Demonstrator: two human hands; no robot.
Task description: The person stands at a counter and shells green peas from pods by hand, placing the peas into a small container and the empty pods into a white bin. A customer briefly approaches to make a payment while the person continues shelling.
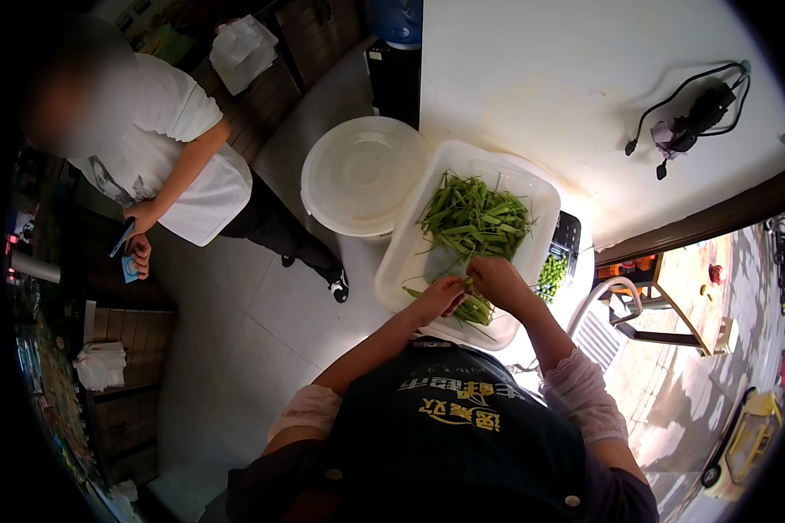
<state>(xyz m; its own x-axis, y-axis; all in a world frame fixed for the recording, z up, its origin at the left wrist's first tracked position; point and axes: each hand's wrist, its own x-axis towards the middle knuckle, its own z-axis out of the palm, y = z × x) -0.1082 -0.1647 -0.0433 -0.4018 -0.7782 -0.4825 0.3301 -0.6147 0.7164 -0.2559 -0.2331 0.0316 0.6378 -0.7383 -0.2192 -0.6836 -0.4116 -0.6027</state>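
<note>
A white plastic tub (404, 225) in front of me holds a heap of green pea pods (477, 216) with thin stringy ends. A smaller bunch of pods (476, 310) lies at the near end, partly beneath my hands. My left hand (442, 298) and my right hand (502, 282) meet over this end, fingertips together. Between them they pinch a small green pod (469, 282), mostly covered by the fingers. Just right of the tub, a clear plastic box (552, 274) contains loose green peas.
A lidded white bucket (366, 175) stands against the tub's left side. Farther left, a person (176, 150) holds a phone (122, 236) and a blue card (129, 269). A power strip (706, 110) hangs on the white wall. To the right are a metal chair (598, 323) and wooden table (693, 287).
</note>
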